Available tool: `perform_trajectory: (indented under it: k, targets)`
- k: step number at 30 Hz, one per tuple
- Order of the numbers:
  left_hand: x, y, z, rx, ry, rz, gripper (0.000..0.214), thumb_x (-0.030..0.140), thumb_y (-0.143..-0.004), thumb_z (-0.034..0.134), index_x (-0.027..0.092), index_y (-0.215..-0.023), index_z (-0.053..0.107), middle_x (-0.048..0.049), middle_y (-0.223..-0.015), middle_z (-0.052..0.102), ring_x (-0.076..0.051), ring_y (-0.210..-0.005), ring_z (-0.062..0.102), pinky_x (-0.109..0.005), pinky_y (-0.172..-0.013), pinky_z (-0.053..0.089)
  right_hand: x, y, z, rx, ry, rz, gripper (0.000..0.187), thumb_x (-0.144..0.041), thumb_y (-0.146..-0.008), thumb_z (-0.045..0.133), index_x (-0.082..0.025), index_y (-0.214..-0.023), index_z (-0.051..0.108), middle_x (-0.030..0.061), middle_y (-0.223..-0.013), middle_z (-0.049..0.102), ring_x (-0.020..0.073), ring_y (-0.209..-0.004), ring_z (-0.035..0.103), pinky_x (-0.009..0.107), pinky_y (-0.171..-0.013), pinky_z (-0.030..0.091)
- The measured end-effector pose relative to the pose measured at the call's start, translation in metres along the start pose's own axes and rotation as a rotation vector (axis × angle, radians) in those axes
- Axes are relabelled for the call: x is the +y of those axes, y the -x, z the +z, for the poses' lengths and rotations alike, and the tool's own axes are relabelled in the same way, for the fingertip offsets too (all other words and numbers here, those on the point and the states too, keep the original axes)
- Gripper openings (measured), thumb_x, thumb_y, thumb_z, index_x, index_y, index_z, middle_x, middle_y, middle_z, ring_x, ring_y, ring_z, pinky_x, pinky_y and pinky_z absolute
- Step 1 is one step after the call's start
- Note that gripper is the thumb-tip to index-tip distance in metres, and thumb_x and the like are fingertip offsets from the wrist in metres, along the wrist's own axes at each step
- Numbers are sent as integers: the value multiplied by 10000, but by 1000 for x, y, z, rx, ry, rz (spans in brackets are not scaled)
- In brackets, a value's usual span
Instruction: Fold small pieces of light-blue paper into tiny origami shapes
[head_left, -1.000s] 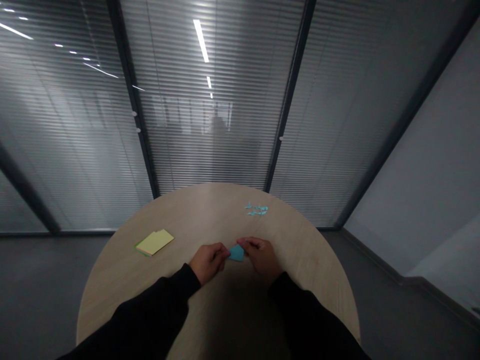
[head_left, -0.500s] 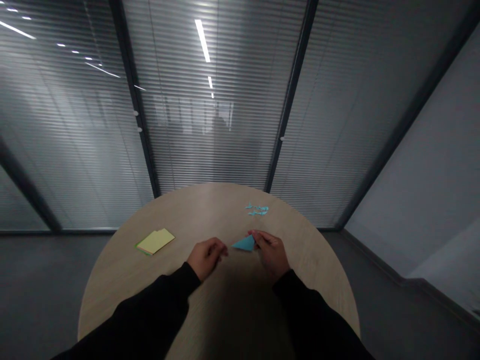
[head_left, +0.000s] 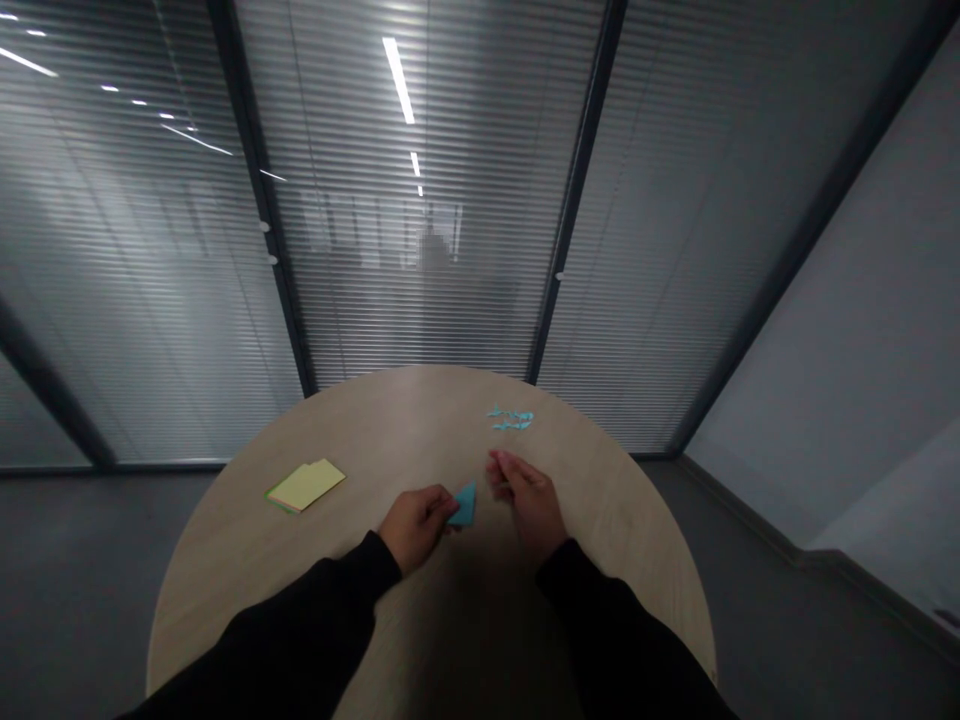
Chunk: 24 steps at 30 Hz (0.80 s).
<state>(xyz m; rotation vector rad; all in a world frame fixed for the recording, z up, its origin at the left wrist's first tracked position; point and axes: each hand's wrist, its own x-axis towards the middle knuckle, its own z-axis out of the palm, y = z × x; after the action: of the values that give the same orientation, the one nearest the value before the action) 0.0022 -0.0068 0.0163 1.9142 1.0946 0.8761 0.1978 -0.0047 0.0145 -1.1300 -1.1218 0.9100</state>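
The left hand (head_left: 416,525) had a narrow grip on a folded blue paper triangle (head_left: 466,505) above the round bench (head_left: 247,570), its lower corner hidden by that hand. The right hand (head_left: 529,505), loosely open and holding nothing, was just beside it. A stack of yellow sticky notes (head_left: 305,485) lay well left; small blue paper scraps (head_left: 511,418) lay farther ahead, their shapes hard to make out.

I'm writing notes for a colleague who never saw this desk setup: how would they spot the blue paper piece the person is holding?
Start at the round pale wood table and find the person's two hands near its middle. The small blue paper triangle sits at the fingertips of the left hand, just short of the right hand. Unlike the loose blue scraps farther across the table, it is one clean, hand-held shape.
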Motion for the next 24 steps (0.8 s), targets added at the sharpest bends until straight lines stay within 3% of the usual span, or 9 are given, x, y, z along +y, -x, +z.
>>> perform_trajectory:
  k: [2, 5, 7, 10, 17, 22, 24]
  targets:
    - [1, 0, 1, 8, 57, -39, 361, 470, -909, 493, 177, -761, 643, -30, -627, 674, -155, -540, 566, -255, -556, 388, 1, -3, -4, 25, 16, 3, 494, -558, -853, 588, -148, -1090, 730, 88, -933, 707, 163, -749, 607, 280, -658, 487]
    - [-1, 0, 5, -9, 134, -50, 381, 515, -893, 506, 170, -790, 631, -40, -666, 691, -162, -579, 596, -256, -575, 417, 1, 1, 1, -196, 133, 42, 462, -504, -795, 674, -164, -1104, 728, 58, -845, 711, 167, -699, 606, 277, -623, 477]
    - [-3, 0, 7, -16, 151, -55, 387, 526, -890, 512, 165, -816, 630, -44, -692, 699, -167, -605, 613, -258, -590, 431, -1, 7, 9, -336, 189, -61, 326, -450, -765, 716, -158, -902, 767, 49, -805, 710, 182, -743, 628, 283, -685, 489]
    - [-5, -1, 8, -23, 130, -54, 368, 499, -898, 507, 161, -834, 638, -41, -702, 703, -164, -615, 614, -254, -592, 430, -4, 12, 16, -322, 220, -114, 290, -434, -816, 663, -168, -746, 752, 41, -753, 700, 184, -727, 633, 281, -684, 483]
    - [-2, -1, 5, -41, 3, -45, 375, 434, -915, 476, 158, -801, 702, -42, -657, 702, -154, -569, 586, -257, -585, 416, -5, 3, 7, -270, 274, -126, 310, -442, -807, 676, -163, -681, 719, 29, -701, 654, 182, -704, 583, 276, -654, 437]
    - [-13, -5, 6, 7, 158, -94, 349, 453, -896, 506, 157, -811, 669, -69, -721, 740, -159, -565, 614, -270, -591, 454, -6, -6, -4, -152, 181, -68, 384, -519, -827, 649, -169, -670, 629, -23, -597, 518, 138, -588, 462, 251, -558, 368]
    - [-15, -7, 6, 84, 249, -98, 361, 469, -901, 493, 151, -857, 657, -84, -754, 743, -162, -576, 617, -280, -593, 468, -7, -7, -6, -123, 176, -57, 386, -531, -825, 648, -165, -707, 625, -24, -611, 506, 132, -583, 443, 249, -551, 358]
